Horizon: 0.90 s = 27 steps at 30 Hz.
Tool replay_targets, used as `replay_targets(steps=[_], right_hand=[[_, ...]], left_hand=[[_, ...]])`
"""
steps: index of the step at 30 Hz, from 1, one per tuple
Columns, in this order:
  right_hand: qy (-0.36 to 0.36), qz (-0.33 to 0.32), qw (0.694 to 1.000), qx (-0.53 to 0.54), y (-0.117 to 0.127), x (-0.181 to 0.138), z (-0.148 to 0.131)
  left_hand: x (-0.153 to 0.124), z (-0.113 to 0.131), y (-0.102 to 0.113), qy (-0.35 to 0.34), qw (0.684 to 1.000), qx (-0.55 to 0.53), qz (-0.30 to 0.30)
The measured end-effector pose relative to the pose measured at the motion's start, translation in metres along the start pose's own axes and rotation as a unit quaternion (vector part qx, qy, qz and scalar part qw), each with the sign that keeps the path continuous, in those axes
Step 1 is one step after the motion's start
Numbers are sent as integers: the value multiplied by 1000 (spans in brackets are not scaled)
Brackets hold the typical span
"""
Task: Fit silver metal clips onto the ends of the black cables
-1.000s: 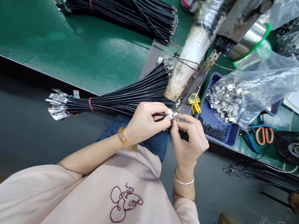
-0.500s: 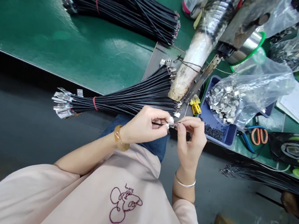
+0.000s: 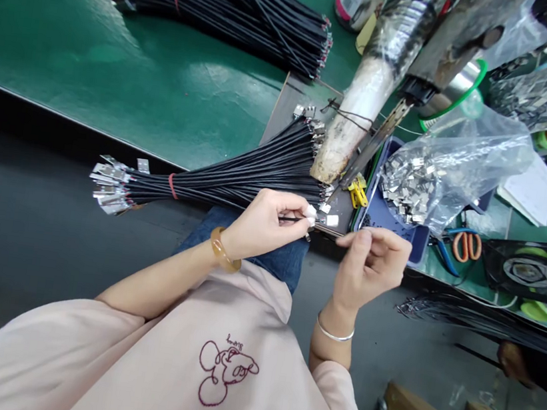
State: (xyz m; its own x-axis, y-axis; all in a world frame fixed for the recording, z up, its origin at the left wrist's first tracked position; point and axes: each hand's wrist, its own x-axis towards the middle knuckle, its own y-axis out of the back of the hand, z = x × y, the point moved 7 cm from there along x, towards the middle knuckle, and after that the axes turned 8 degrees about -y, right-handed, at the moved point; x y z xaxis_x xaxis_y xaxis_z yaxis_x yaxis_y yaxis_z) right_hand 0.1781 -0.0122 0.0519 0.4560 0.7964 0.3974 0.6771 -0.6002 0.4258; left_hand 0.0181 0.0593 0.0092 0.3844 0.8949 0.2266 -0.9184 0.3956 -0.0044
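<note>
Between the thumb and fingers of my left hand, some wearing white finger covers, a black cable is pinched near its end. A flat silvery metal tab sticks out to the right from that end. My right hand is apart from the cable, to its right, thumb and forefinger pressed together; whether a tiny part is between them I cannot make out. Just beyond my left hand lies a bundle of black cables, tied with a red band and metal tabs at its left end.
Above the bundle hang a white-wrapped pipe and a soldering iron. A blue tray holds metal tabs and small black parts. Orange-handled pliers, a yellow clip and another cable bundle lie on the green table.
My right hand has drawn away from the cable end, to the right and slightly towards me. The metal tab at the cable end now shows. My left hand keeps its hold.
</note>
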Motion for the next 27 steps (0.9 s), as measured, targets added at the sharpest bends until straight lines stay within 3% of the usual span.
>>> replay_targets(steps=[2, 6, 9, 12, 15, 17, 19, 21, 22, 24, 27], right_hand=[[19, -11, 999, -33, 1, -3, -4], [88, -106, 982, -130, -14, -6, -10], [129, -129, 970, -162, -23, -6, -11], [94, -152, 972, -154, -30, -4, -4], [-8, -214, 975, -63, -33, -5, 9], [-53, -199, 979, 5, -24, -1, 14], [-59, -100, 993, 14, 1, 12, 18], [-53, 4, 997, -57, 29, 27, 26], [-57, 17, 992, -114, 38, 36, 32], [-63, -29, 970, -234, 45, 54, 48], [-72, -128, 939, -311, 43, 72, 73]], left_hand=[[0, 2, 1, -21, 999, 42, 2], [0, 11, -1, -74, 992, 107, -3], [0, 15, -3, -106, 983, 149, -8], [-2, 17, -4, -118, 977, 175, -14], [-2, 15, -3, -96, 986, 134, -28], [-1, 10, 0, -51, 996, 63, -30], [1, 5, 3, -8, 1000, -8, -25], [3, 1, 4, 12, 998, -51, -19], [4, 0, 4, 16, 998, -61, -18], [7, -1, 2, 19, 998, -64, -17], [9, -4, 0, 26, 998, -59, -20]])
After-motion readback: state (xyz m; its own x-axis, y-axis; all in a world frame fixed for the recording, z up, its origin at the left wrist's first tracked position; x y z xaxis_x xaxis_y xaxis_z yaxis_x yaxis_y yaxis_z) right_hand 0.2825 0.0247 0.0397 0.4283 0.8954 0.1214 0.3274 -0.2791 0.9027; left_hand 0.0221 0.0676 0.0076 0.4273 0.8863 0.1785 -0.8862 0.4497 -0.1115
